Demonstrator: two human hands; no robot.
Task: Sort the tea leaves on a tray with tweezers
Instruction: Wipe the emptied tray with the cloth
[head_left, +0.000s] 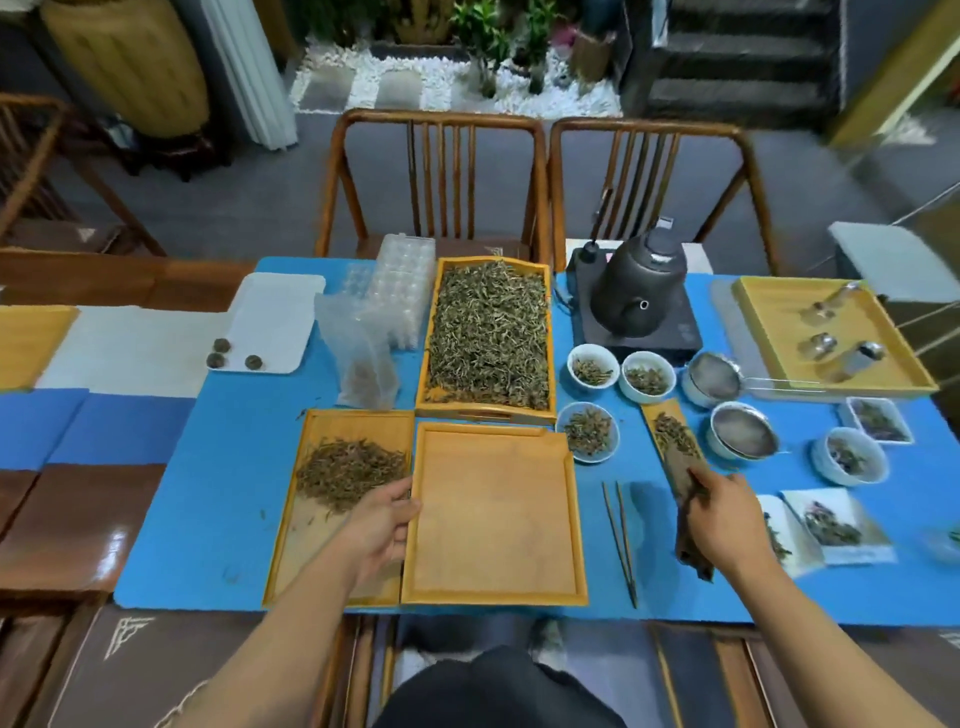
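Observation:
Three wooden trays lie on the blue mat. The far tray (444, 332) is full of green tea leaves. The near left tray (291, 535) holds a smaller pile of tea leaves (350, 465). The near middle tray (493, 514) is bare. My left hand (382, 522) rests across the seam between the two near trays, its fingers curled on the rim. My right hand (727, 522) grips a long dark wooden tea scoop (680, 457) carrying some leaves. The bamboo tweezers (621, 540) lie on the mat between the middle tray and my right hand, untouched.
White bowls of leaves (587, 431) and strainers (743, 431) stand right of the trays. A black kettle (636, 291) sits on a stove behind them. A plastic bag (358, 353) and clear blister trays stand at the left; a yellow tray (779, 332) is at the far right.

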